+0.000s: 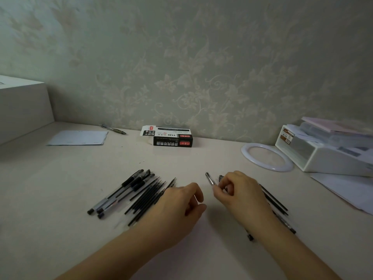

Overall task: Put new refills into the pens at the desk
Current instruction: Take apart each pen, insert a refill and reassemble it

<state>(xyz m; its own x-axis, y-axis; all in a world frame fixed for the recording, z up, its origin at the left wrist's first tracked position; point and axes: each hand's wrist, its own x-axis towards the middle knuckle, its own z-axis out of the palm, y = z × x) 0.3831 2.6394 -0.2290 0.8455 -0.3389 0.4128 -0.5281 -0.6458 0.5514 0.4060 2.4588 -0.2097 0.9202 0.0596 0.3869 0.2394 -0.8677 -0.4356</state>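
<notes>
While pens (121, 193) and refills (148, 199) are lying left on the desk (60, 178) | my right hand (240, 197) is pinching a pen part (210, 179) | my left hand (181, 205) is resting loosely curled, holding nothing, beside the refills | bare desk lying between both hands and the box (171, 137) by the wall.

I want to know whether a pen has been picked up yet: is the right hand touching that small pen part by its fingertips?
Touching. The head view shows the right hand pinching the pen part between thumb and fingertips, its far end sticking out above them.

Bare desk (181, 162) between refills (145, 197) and box (172, 138).
</notes>
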